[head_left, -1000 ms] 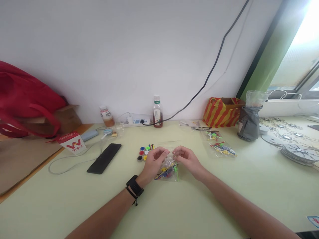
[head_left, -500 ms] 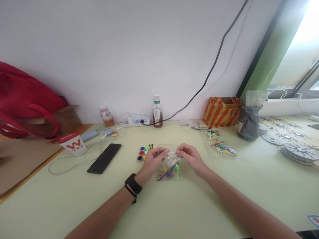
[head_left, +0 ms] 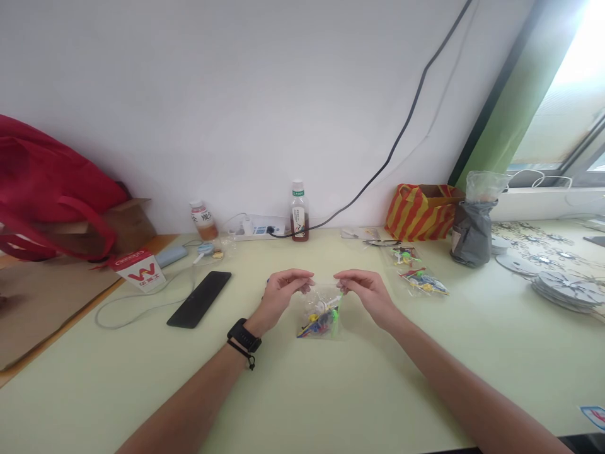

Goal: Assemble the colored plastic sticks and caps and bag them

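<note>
A clear plastic bag (head_left: 321, 315) of small coloured plastic parts, yellow, blue, white and green, lies on the pale green table in front of me. My left hand (head_left: 282, 293) pinches the bag's upper left corner between thumb and fingers. At the upper right corner, my right hand (head_left: 366, 295) holds the film in a similar pinch. The top edge is stretched between both hands. Behind my left hand, the round coloured pieces are almost wholly hidden.
To the right lie more bagged parts (head_left: 423, 282) and stacked grey discs (head_left: 570, 290). A black phone-like slab (head_left: 199, 299) and a red-white box (head_left: 140, 271) are at left. A drink bottle (head_left: 299, 214) stands by a power strip (head_left: 259, 227) against the wall.
My hands have moved apart, the left one further left, drawing the bag's top edge wider. My left hand now covers the round coloured pieces.
</note>
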`<action>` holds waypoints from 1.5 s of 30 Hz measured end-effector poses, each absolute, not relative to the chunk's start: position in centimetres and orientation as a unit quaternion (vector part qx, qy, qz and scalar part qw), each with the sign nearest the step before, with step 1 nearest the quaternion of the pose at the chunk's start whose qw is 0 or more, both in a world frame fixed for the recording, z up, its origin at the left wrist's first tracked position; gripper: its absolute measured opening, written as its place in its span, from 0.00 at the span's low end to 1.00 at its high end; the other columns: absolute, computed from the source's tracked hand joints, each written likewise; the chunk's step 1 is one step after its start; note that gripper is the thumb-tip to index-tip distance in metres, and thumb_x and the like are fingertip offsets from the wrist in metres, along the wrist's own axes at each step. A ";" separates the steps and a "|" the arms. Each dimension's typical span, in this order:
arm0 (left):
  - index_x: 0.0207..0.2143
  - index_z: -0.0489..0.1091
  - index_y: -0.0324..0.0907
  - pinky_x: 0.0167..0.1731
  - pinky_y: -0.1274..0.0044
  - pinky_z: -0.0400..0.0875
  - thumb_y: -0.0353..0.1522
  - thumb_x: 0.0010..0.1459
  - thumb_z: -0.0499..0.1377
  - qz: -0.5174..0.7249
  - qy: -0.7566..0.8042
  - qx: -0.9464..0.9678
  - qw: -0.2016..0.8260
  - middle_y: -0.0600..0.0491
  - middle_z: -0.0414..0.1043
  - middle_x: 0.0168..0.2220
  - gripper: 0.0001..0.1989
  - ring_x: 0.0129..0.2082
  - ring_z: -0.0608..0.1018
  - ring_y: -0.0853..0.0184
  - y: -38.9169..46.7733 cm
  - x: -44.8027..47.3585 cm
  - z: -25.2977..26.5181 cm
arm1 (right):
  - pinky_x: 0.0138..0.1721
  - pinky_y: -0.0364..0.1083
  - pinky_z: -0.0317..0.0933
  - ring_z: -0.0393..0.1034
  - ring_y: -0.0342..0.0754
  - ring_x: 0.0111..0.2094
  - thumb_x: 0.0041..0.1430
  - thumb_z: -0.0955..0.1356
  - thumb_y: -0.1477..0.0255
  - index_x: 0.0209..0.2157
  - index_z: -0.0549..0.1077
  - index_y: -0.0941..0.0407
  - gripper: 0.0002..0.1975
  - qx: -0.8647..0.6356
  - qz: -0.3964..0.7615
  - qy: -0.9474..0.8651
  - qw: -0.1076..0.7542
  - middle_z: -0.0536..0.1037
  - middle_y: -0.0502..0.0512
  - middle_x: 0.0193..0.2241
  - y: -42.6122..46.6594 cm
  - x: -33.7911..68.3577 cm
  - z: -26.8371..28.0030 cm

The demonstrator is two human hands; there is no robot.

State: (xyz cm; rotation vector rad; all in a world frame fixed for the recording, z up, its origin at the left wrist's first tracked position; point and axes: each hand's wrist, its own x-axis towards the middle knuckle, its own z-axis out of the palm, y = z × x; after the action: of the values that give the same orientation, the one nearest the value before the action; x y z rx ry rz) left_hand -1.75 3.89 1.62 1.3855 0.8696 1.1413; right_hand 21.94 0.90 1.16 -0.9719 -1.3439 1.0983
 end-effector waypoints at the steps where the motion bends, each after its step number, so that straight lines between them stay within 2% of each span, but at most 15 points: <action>1: 0.41 0.83 0.39 0.42 0.72 0.74 0.38 0.59 0.65 0.483 0.357 0.576 0.554 0.44 0.82 0.37 0.13 0.36 0.79 0.62 3.9 -1.8 1.6 | 0.41 0.52 0.69 0.73 0.50 0.35 0.57 0.73 0.60 0.38 0.83 0.53 0.13 -0.409 0.468 -0.564 0.544 0.81 0.55 0.32 0.9 22.0 1.1; 4: 0.41 0.82 0.36 0.42 0.70 0.74 0.44 0.64 0.60 0.496 0.342 0.562 0.566 0.41 0.82 0.37 0.20 0.36 0.80 0.61 3.8 -1.6 1.5 | 0.42 0.52 0.69 0.73 0.51 0.36 0.61 0.69 0.58 0.39 0.83 0.54 0.16 -0.390 0.493 -0.550 0.549 0.80 0.56 0.32 0.8 21.9 1.2; 6: 0.37 0.82 0.36 0.40 0.71 0.74 0.45 0.62 0.63 0.501 0.362 0.573 0.538 0.43 0.82 0.34 0.19 0.34 0.80 0.62 3.7 -1.4 1.5 | 0.42 0.52 0.69 0.73 0.51 0.36 0.63 0.68 0.55 0.38 0.82 0.55 0.19 -0.388 0.490 -0.551 0.553 0.80 0.57 0.33 0.8 21.7 1.3; 8: 0.35 0.81 0.38 0.39 0.74 0.74 0.42 0.55 0.70 0.501 0.382 0.588 0.507 0.47 0.81 0.33 0.15 0.33 0.79 0.64 3.6 -1.2 1.4 | 0.41 0.51 0.69 0.73 0.50 0.35 0.61 0.70 0.53 0.39 0.80 0.54 0.19 -0.398 0.473 -0.554 0.557 0.79 0.55 0.32 0.7 21.5 1.3; 10: 0.38 0.80 0.40 0.38 0.75 0.75 0.38 0.50 0.73 0.500 0.382 0.593 0.504 0.50 0.80 0.33 0.15 0.34 0.79 0.65 3.6 -1.1 1.4 | 0.41 0.50 0.68 0.73 0.49 0.35 0.58 0.73 0.53 0.43 0.78 0.53 0.19 -0.407 0.469 -0.556 0.552 0.79 0.53 0.31 0.7 21.4 1.3; 12: 0.43 0.79 0.41 0.39 0.75 0.75 0.37 0.50 0.74 0.500 0.374 0.588 0.514 0.50 0.80 0.33 0.19 0.36 0.80 0.65 3.5 -1.1 1.4 | 0.42 0.50 0.68 0.74 0.50 0.37 0.56 0.75 0.53 0.44 0.78 0.53 0.21 -0.411 0.484 -0.559 0.533 0.79 0.52 0.31 0.7 21.3 1.1; 15: 0.47 0.78 0.41 0.39 0.74 0.75 0.37 0.51 0.73 0.487 0.375 0.592 0.521 0.50 0.80 0.34 0.22 0.37 0.80 0.64 3.4 -1.2 1.6 | 0.44 0.51 0.67 0.75 0.50 0.38 0.52 0.77 0.55 0.39 0.79 0.54 0.20 -0.414 0.498 -0.567 0.509 0.81 0.55 0.35 0.8 21.3 0.8; 18: 0.45 0.80 0.40 0.38 0.75 0.75 0.38 0.52 0.72 0.466 0.382 0.604 0.522 0.49 0.80 0.34 0.19 0.35 0.79 0.65 3.5 -1.1 1.6 | 0.44 0.51 0.67 0.74 0.50 0.38 0.50 0.78 0.57 0.38 0.80 0.54 0.19 -0.412 0.493 -0.566 0.517 0.81 0.55 0.36 0.9 21.4 0.6; 23: 0.38 0.81 0.39 0.34 0.76 0.73 0.38 0.54 0.71 0.458 0.374 0.619 0.516 0.51 0.79 0.29 0.13 0.29 0.77 0.68 3.7 -1.1 1.4 | 0.43 0.50 0.66 0.74 0.49 0.37 0.50 0.78 0.58 0.37 0.81 0.55 0.18 -0.412 0.505 -0.550 0.522 0.82 0.54 0.35 0.9 21.3 0.6; 28: 0.38 0.82 0.39 0.37 0.74 0.75 0.37 0.53 0.72 0.466 0.369 0.604 0.531 0.47 0.82 0.34 0.13 0.32 0.80 0.65 4.1 -1.6 1.3 | 0.43 0.50 0.67 0.74 0.51 0.39 0.48 0.79 0.61 0.37 0.84 0.54 0.16 -0.427 0.520 -0.514 0.531 0.83 0.56 0.35 1.2 21.4 0.3; 32: 0.38 0.83 0.39 0.41 0.72 0.76 0.37 0.55 0.70 0.462 0.372 0.602 0.534 0.45 0.84 0.37 0.12 0.35 0.82 0.63 4.4 -2.0 0.9 | 0.46 0.51 0.67 0.75 0.53 0.40 0.50 0.77 0.60 0.35 0.85 0.55 0.14 -0.420 0.530 -0.499 0.542 0.84 0.58 0.36 1.4 21.5 0.0; 35: 0.38 0.83 0.39 0.42 0.72 0.77 0.38 0.53 0.72 0.462 0.376 0.602 0.533 0.45 0.84 0.37 0.13 0.37 0.82 0.62 4.4 -1.9 0.7 | 0.46 0.52 0.67 0.75 0.53 0.41 0.51 0.76 0.60 0.34 0.85 0.54 0.13 -0.419 0.515 -0.518 0.540 0.84 0.58 0.36 1.3 21.5 0.1; 40: 0.46 0.81 0.41 0.44 0.73 0.78 0.37 0.51 0.74 0.459 0.388 0.616 0.508 0.48 0.84 0.37 0.20 0.39 0.83 0.63 4.5 -1.8 0.4 | 0.45 0.50 0.67 0.74 0.51 0.39 0.52 0.77 0.59 0.41 0.82 0.53 0.17 -0.435 0.473 -0.545 0.538 0.82 0.55 0.37 1.2 21.3 0.1; 45: 0.38 0.82 0.39 0.37 0.75 0.78 0.40 0.55 0.71 0.437 0.397 0.653 0.475 0.48 0.82 0.33 0.13 0.33 0.82 0.64 4.7 -1.9 0.3 | 0.42 0.49 0.67 0.74 0.50 0.37 0.57 0.74 0.57 0.36 0.77 0.54 0.15 -0.420 0.435 -0.591 0.534 0.79 0.53 0.33 1.3 21.2 -0.3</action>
State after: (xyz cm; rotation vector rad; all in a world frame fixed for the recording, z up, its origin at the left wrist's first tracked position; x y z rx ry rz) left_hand -1.88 4.71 0.29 1.5955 0.9696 1.0690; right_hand 21.23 1.35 -0.32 -1.0020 -1.4091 1.0366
